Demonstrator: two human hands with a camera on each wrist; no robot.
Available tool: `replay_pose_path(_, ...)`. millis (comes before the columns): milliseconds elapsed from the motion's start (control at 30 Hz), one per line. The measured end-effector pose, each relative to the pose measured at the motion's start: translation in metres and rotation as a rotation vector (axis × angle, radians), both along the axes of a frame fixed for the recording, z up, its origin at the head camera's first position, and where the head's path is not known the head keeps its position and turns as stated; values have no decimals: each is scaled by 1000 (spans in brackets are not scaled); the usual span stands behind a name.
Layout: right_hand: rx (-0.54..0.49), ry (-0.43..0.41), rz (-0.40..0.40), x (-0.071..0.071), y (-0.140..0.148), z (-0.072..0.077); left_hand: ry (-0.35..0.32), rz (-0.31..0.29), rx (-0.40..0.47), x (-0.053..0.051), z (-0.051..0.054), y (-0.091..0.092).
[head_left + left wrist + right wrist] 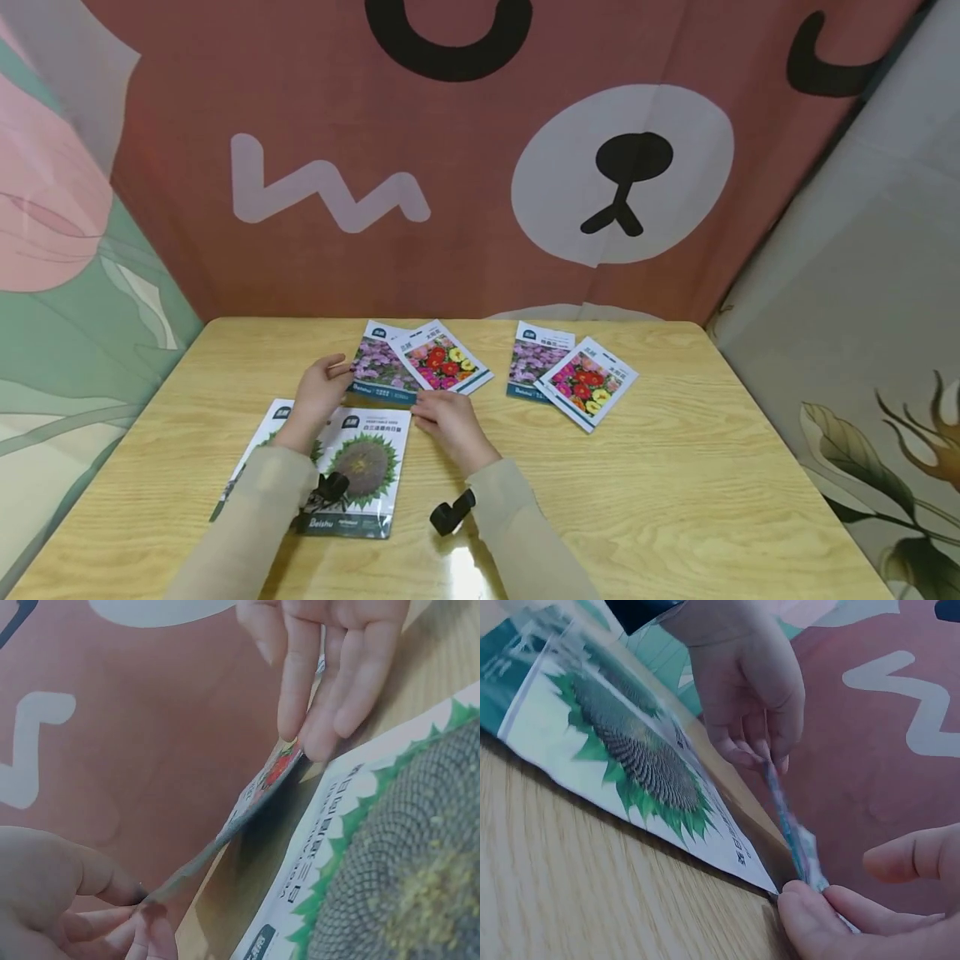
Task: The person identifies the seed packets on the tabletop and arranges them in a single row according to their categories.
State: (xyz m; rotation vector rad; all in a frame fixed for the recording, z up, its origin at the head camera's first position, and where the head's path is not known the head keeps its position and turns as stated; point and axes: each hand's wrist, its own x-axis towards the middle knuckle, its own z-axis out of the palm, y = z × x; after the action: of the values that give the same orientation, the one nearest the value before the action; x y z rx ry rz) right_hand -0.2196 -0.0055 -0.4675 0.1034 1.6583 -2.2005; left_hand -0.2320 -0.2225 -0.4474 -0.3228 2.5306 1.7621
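Observation:
My left hand (318,398) pinches the left edge of a purple-flower seed packet (381,367). The right hand (454,427) holds the same packet near its lower right corner, thumb and fingertips at the edge. Over that packet's right side lies a tilted seed packet with red and yellow flowers (444,363). Seen edge-on in the right wrist view, the purple-flower packet (784,817) spans both hands and stands slightly off the table. Just below the hands lies a sunflower seed packet (366,468), overlapping another sunflower packet (258,442) partly hidden by the left forearm.
To the right, a second purple-flower packet (529,364) lies partly under another red-and-yellow-flower packet (588,385). The wooden table (675,500) ends at a bear-patterned cloth (465,267) behind. Patterned cloths also hang at both sides.

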Motion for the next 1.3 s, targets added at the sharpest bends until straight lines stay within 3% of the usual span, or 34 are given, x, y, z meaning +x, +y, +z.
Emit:
replay_pose_path(300, -150, -95, 14, -3, -2, -1, 7, 75, 62, 5, 4, -6)
replay_pose_path(467, -246, -120, 28, -2, -2, -1, 13, 91, 149, 14, 11, -7)
replay_pose_path(600, -293, -141, 40, -1, -1, 1, 2, 89, 168, 22, 19, -7)
replay_pose_path(833, -281, -158, 83, -1, 4, 1, 5, 7, 152, 37, 29, -9)
replay_pose_path(1067, -223, -100, 110, -6, 14, 3, 18, -94, 148, 54, 33, -4)
replay_pose_path(1300, -127, -41, 115, -10, 33, 14, 25, -233, 144, 67, 36, 2)
